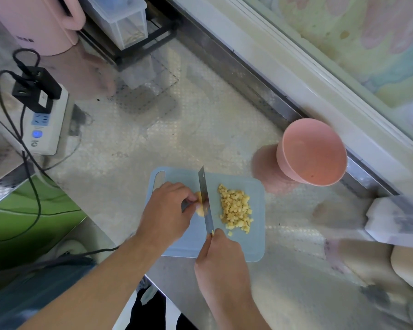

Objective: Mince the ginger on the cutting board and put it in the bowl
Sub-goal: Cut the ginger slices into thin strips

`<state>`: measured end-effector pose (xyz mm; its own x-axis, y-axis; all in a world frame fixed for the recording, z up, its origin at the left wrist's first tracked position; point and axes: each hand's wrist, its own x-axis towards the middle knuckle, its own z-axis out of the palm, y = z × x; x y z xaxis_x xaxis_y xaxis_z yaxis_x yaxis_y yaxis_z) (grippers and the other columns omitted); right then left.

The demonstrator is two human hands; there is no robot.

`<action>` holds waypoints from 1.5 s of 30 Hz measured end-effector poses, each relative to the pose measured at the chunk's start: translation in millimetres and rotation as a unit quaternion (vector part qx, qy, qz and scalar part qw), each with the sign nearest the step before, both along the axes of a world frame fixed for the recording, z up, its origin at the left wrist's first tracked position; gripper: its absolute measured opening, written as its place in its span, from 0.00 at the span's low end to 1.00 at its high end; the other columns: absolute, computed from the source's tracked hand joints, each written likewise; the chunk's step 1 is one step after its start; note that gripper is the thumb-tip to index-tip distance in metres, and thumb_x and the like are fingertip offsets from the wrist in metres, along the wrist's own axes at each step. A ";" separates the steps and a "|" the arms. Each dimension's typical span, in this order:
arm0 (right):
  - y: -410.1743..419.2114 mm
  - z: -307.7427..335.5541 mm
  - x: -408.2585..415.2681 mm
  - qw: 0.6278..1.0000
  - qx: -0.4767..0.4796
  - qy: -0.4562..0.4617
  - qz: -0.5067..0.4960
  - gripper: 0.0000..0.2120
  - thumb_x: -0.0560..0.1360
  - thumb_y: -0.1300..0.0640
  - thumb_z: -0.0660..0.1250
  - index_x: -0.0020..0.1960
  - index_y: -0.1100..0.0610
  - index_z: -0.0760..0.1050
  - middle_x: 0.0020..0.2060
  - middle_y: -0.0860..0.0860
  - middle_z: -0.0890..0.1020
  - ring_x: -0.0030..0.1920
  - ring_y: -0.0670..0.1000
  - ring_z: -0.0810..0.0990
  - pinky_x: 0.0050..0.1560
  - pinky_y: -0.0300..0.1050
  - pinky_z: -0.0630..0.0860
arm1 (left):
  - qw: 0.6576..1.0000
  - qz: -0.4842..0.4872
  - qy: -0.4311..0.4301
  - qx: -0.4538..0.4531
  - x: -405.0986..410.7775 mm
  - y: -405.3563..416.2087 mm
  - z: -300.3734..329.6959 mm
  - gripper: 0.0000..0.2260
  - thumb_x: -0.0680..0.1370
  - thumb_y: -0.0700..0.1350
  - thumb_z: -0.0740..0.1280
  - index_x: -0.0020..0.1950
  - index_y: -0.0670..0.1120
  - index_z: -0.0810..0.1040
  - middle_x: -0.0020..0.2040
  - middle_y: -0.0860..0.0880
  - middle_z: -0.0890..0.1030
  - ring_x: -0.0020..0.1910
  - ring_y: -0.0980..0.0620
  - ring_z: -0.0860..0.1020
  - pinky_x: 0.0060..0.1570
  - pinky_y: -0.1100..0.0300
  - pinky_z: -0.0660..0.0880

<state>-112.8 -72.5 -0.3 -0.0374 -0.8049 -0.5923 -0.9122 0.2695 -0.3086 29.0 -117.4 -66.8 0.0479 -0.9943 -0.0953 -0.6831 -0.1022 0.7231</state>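
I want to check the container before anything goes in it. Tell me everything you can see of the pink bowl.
The pink bowl is round, deep and matte, plastic by the look of it. It stands upright on the metal counter, beyond the far right corner of the pale blue cutting board, apart from it and close to the wall ledge. Its inside looks empty, with no ginger in it. Neither hand touches it.

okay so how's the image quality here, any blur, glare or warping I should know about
Head view: wide-angle warping bends the counter edge and window frame; the centre is sharp, with the cutting board, diced ginger and knife crisp; the right edge is smeared, so the white object there is unreadable; the metal counter shows soft reflections of the pink bowl and rack.
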 end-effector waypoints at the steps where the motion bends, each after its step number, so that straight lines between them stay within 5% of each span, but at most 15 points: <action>1: -2.0 -0.8 0.2 1.000 0.011 -0.013 -0.009 0.05 0.76 0.61 0.54 0.42 0.54 0.66 0.36 0.49 0.74 0.32 0.50 0.70 0.27 0.40 0.58 | 1.000 -0.002 -0.002 0.000 0.5 -0.3 -0.4 0.05 0.75 0.47 0.78 0.44 0.52 0.83 0.40 0.61 0.78 0.44 0.56 0.74 0.46 0.62 0.71; 6: -7.4 -9.2 3.6 1.000 0.014 -0.007 0.025 0.09 0.66 0.57 0.47 0.41 0.54 0.65 0.33 0.48 0.69 0.32 0.51 0.69 0.27 0.41 0.56 | 1.000 -0.002 -0.007 -0.006 0.5 0.4 0.6 0.04 0.75 0.48 0.78 0.44 0.52 0.84 0.40 0.60 0.80 0.43 0.57 0.74 0.45 0.62 0.71; 10: -7.3 -11.7 0.3 0.998 -0.001 0.010 0.059 0.06 0.74 0.59 0.48 0.43 0.53 0.63 0.32 0.44 0.63 0.29 0.46 0.62 0.26 0.43 0.57 | 1.000 -0.002 -0.009 -0.006 1.5 3.0 2.1 0.01 0.77 0.47 0.76 0.47 0.53 0.85 0.42 0.61 0.80 0.45 0.57 0.75 0.48 0.58 0.75; 13: -1.9 -9.6 -3.2 0.998 -0.045 -0.035 0.008 0.09 0.80 0.55 0.50 0.47 0.53 0.67 0.36 0.47 0.73 0.35 0.48 0.73 0.32 0.34 0.62 | 1.000 0.003 -0.013 -0.005 2.4 4.0 2.6 0.04 0.78 0.44 0.74 0.48 0.54 0.86 0.42 0.61 0.80 0.45 0.58 0.74 0.47 0.60 0.75; 15: -0.1 -3.7 -3.8 0.996 -0.054 -0.064 -0.023 0.09 0.81 0.53 0.52 0.47 0.54 0.69 0.38 0.50 0.77 0.39 0.53 0.78 0.36 0.40 0.69 | 1.000 0.009 -0.015 -0.002 1.8 3.7 2.8 0.04 0.78 0.44 0.74 0.48 0.54 0.85 0.42 0.61 0.80 0.45 0.58 0.74 0.46 0.61 0.74; 19: -1.7 0.0 -4.6 0.996 -0.060 -0.056 -0.037 0.14 0.83 0.54 0.54 0.38 0.51 0.63 0.31 0.48 0.73 0.31 0.48 0.71 0.26 0.42 0.61 | 1.000 0.017 -0.020 0.007 1.1 3.0 2.7 0.04 0.78 0.44 0.74 0.47 0.54 0.84 0.41 0.61 0.79 0.45 0.59 0.73 0.45 0.63 0.73; 45: -19.0 -1.8 12.3 0.999 -0.002 -0.013 -0.031 0.12 0.75 0.63 0.58 0.36 0.51 0.60 0.35 0.48 0.71 0.33 0.49 0.69 0.26 0.39 0.58 | 1.000 0.019 -0.006 0.019 2.8 1.2 -0.4 0.04 0.77 0.45 0.76 0.43 0.53 0.84 0.39 0.60 0.79 0.44 0.58 0.74 0.43 0.66 0.70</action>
